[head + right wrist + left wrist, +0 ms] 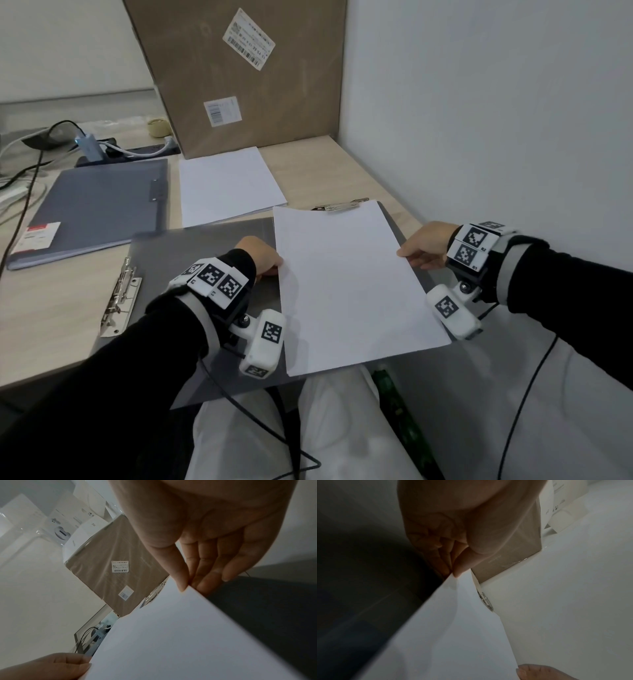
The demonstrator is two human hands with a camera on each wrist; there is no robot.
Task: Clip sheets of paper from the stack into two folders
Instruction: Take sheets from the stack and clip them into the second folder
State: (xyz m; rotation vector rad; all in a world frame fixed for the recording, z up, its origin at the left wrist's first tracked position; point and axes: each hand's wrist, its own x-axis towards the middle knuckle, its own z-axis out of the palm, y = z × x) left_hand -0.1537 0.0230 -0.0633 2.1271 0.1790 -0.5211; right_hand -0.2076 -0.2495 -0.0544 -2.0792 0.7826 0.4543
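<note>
A white sheet of paper (352, 281) hangs just above the right half of an open grey folder (205, 260) at the desk's front edge. My left hand (262, 257) pinches the sheet's left edge (453, 601) between thumb and fingers. My right hand (423, 246) pinches its right edge (188, 622) the same way. The sheet's top edge lies by the folder's metal clip (339, 206). A second metal clip (120, 298) sits on the folder's left flap. The paper stack (227, 186) lies behind the folder. A closed blue-grey folder (99, 209) lies to the left.
A big cardboard box (246, 75) stands at the back against the white wall (496, 120) on the right. Cables, a power strip (126, 152) and an adapter crowd the desk's back left. My lap is below the desk edge.
</note>
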